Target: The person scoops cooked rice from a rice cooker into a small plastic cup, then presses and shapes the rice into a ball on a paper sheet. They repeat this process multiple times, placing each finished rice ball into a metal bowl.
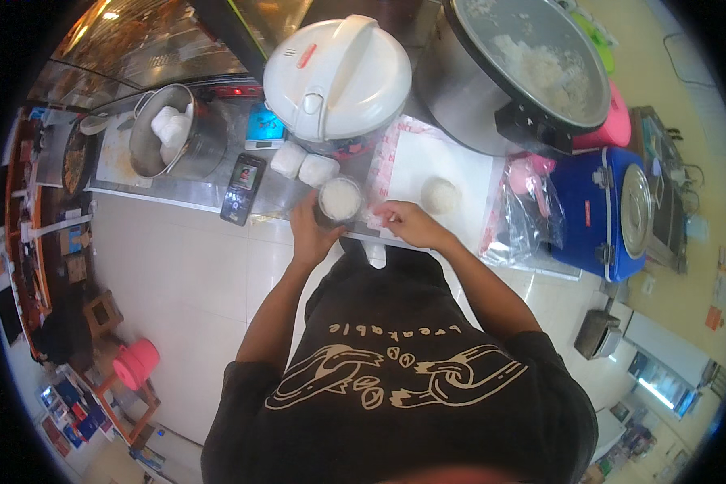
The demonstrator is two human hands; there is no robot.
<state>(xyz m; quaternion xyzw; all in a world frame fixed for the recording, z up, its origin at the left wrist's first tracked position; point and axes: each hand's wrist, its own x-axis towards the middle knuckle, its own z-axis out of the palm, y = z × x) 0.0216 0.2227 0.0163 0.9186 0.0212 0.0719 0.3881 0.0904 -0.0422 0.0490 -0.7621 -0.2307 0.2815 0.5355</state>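
My left hand (312,233) curls around a clear cup (342,219) filled with white rice (340,198) at the counter's front edge. To its right, my right hand (406,221) has bent fingers at the near left corner of a pink-printed plastic sheet (385,156). Whether those fingertips grip the plastic is unclear. White paper (412,151) lies over the sheet, and a rounded mound of rice (440,195) sits on it, just beyond my right wrist. Two white wrapped bundles (303,164) rest side by side behind the cup.
Behind stand a lidded white rice cooker (339,78) and a large pot (466,91) with rice on its tilted tray. Leftward are a phone (242,189), a digital scale (265,127) and a metal pot (206,139) holding white bundles. Clear plastic bags (523,224) and a blue cooler (587,212) stand right.
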